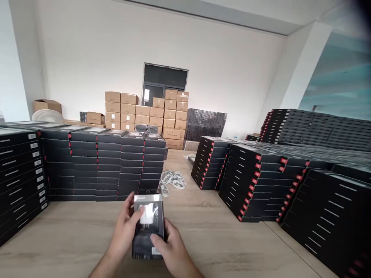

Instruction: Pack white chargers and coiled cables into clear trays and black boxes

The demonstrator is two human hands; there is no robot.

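Note:
Between my two hands is a black retail box (145, 235) with a silvery top edge and a shiny front, held above the wooden table. Its front shows a pale patch of glare, and a small white label sits near the lower right corner. My left hand (126, 226) grips the upper left side, thumb laid over the front. Along the lower right side, my right hand (171, 245) is closed round the box with its thumb on the front. The fingers behind the box are partly hidden.
Stacks of black boxes (107, 166) stand beyond my hands to the left. More black box stacks (252, 181) with red tabs line the right. Coiled white cables (173, 179) lie on the wooden table (203, 235). Brown cartons (142, 114) are piled by the back wall.

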